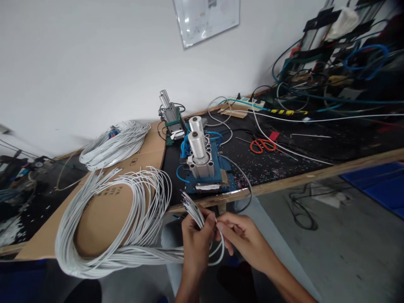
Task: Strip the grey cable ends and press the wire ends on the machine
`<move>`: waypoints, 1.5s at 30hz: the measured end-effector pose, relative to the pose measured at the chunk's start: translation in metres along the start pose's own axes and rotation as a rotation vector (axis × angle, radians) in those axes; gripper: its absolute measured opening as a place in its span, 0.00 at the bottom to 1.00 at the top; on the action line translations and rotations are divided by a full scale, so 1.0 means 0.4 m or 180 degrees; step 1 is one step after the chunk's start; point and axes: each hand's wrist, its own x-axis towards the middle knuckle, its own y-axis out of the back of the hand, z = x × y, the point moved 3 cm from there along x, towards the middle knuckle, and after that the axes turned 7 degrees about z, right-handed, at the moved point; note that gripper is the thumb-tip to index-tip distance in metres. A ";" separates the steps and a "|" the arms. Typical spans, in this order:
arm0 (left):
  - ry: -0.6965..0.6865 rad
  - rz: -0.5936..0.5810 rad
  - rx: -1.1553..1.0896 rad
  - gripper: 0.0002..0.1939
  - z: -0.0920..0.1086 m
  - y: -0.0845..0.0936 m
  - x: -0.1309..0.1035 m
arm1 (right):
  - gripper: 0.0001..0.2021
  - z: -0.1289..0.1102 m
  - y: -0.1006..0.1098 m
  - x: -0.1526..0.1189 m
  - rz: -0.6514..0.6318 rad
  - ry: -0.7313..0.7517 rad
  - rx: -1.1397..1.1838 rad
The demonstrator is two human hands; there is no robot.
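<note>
My left hand (198, 233) is closed around a bunch of light grey cables (193, 210), whose cut ends with dark and coloured wire tips point up toward the bench edge. Beside it, my right hand (244, 237) pinches one cable (222, 252) that loops down below both hands. From the left hand the bunch runs left into a big coil of grey cable (67, 235) on flattened cardboard. Just beyond my hands stands a blue press fixture (202, 164) with silver cylinders; neither hand touches it. Where exactly the right fingertips grip is partly hidden.
Another cable coil (116, 143) lies on the cardboard (107, 227) farther back. A second small press (172, 115) stands near the wall. Orange-handled scissors (263, 146), a hex key (311, 136) and a power strip (249, 103) lie on the black bench. Machinery (315, 50) fills the right back.
</note>
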 end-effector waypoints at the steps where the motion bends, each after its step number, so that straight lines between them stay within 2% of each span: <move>1: 0.0015 0.0071 0.0004 0.14 -0.003 -0.002 0.003 | 0.23 0.003 0.002 0.005 0.0010 -0.0026 0.0007; 7: -0.0185 0.0604 0.0141 0.14 -0.004 -0.014 0.008 | 0.24 0.029 -0.012 0.025 0.0363 -0.0173 0.0087; 11: -0.0100 0.0421 0.0162 0.14 -0.015 -0.022 0.022 | 0.24 0.039 -0.009 0.038 0.0540 -0.0165 0.0270; 14: 0.0014 0.0270 0.0080 0.19 -0.026 -0.022 0.035 | 0.24 0.043 0.003 0.053 0.0796 -0.0183 0.0380; 20: -0.0086 0.0517 -0.0089 0.21 -0.014 -0.017 0.041 | 0.24 0.052 0.018 0.095 0.1277 -0.0325 0.0654; 30: -0.0102 0.0491 -0.0159 0.19 -0.007 -0.014 0.034 | 0.24 0.060 0.004 0.133 0.1254 -0.0349 0.0784; 45: 0.0007 0.0470 -0.0315 0.23 0.007 -0.026 0.024 | 0.24 0.054 -0.004 0.150 0.1307 -0.0451 0.1031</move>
